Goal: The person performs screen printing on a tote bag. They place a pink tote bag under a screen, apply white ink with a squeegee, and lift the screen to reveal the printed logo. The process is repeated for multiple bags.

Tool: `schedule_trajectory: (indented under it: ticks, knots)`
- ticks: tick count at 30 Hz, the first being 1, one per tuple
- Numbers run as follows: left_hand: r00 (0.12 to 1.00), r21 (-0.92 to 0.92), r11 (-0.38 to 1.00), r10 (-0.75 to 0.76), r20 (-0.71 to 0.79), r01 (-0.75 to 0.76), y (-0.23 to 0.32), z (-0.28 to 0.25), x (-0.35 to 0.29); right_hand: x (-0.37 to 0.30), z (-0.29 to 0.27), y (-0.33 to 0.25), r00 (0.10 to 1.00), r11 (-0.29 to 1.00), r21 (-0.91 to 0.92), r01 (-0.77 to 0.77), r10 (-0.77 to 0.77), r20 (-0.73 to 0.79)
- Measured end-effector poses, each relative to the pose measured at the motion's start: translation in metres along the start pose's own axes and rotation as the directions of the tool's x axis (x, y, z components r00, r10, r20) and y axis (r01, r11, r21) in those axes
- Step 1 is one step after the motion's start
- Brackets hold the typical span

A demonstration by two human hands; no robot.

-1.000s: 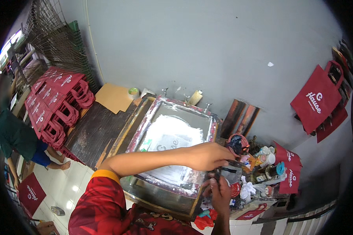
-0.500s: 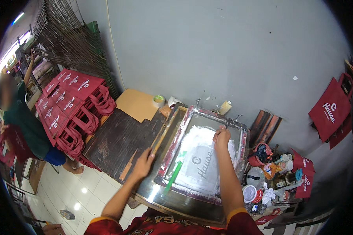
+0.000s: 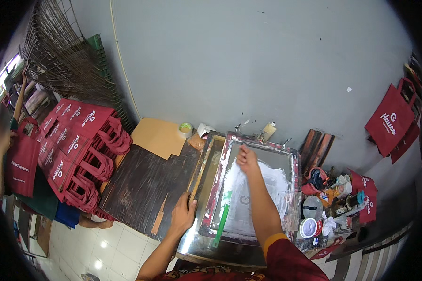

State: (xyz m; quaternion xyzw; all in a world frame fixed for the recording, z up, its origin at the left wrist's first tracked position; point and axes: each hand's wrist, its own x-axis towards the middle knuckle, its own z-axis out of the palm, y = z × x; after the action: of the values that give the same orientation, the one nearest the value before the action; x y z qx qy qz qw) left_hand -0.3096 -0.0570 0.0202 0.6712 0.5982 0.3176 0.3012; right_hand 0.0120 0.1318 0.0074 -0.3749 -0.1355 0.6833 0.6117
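Observation:
A screen-printing frame [image 3: 296, 173] with a worn maroon-and-white rim lies on a metal-topped board [image 3: 199, 236]. White ink [image 3: 274, 180] is spread across its mesh, with part of a grey logo visible. My right hand [image 3: 247, 159] is closed above the upper left of the mesh; whatever its fingers may hold is hidden. A green squeegee [image 3: 223, 218] lies slanted along the left side of the mesh, apart from both hands. My left hand [image 3: 183, 214] is closed round the board's left edge, its thumb on top.
Left of the board is a dark wooden table [image 3: 143, 175] with a brown card sheet [image 3: 157, 137], a tape roll [image 3: 185, 129] and a wood strip [image 3: 159, 218]. Stacked red tote bags [image 3: 77, 140] stand beyond. Ink tubs [image 3: 308, 228] and jars crowd the right. A co-worker holds a red bag [image 3: 22, 164].
My right hand has moved left across the screen toward its upper left. My left hand has slid nearer me along the board's edge. The co-worker's bag is now raised. The view has shifted.

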Motion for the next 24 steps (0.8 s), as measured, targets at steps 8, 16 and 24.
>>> schedule_trajectory:
  ticks: [8, 16, 24]
  knots:
    - [0.998, 0.082, 0.995, -0.057, 0.032, 0.054, 0.002, 0.002, -0.001, -0.027, -0.049, -0.028, 0.999, 0.995, -0.098, 0.003, -0.006, -0.031]
    - [1.0, 0.102, 0.995, -0.018, -0.001, 0.018, 0.006, 0.003, 0.0, -0.042, -0.102, -0.065, 0.968, 0.981, 0.086, 0.177, -0.157, -0.194]
    - [0.999, 0.064, 0.998, -0.006, -0.039, 0.008, -0.005, 0.01, -0.001, -0.151, -0.079, -0.147, 0.75, 0.759, -0.254, 0.599, -0.643, -0.152]
